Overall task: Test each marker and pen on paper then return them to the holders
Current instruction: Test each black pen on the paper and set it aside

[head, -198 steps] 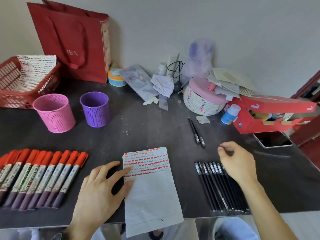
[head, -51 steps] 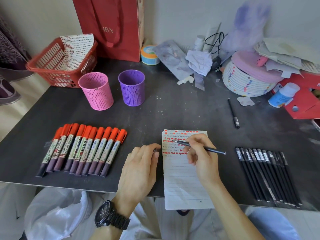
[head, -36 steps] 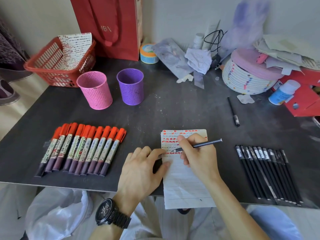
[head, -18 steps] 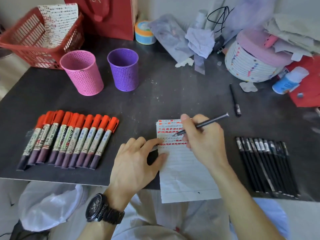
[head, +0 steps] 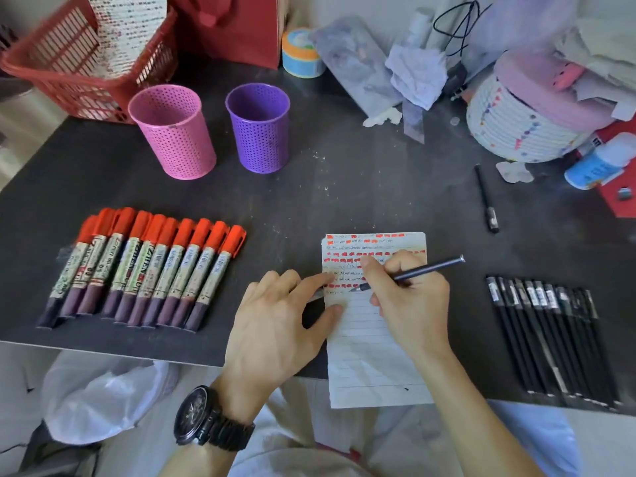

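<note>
Black and slim, the pen (head: 411, 273) sits pinched in my right hand (head: 409, 301), its tip touching the lined paper (head: 364, 342) just below the rows of red and dark test marks. My left hand (head: 275, 325) lies flat with straight fingers, the fingertips pressing the paper's left edge against the dark table (head: 344, 187); a black watch (head: 206, 420) wraps that wrist. Right of the paper, a row of black pens (head: 550, 339) lies side by side, and a single black pen (head: 485, 197) rests apart, farther back. Left of the paper I see a row of capped red markers (head: 144, 270) laid touching one another. Behind them stand a pink holder (head: 172, 132) and a purple holder (head: 260, 127), both upright, near each other. A red basket (head: 69, 74) sits at the back left corner.
</note>
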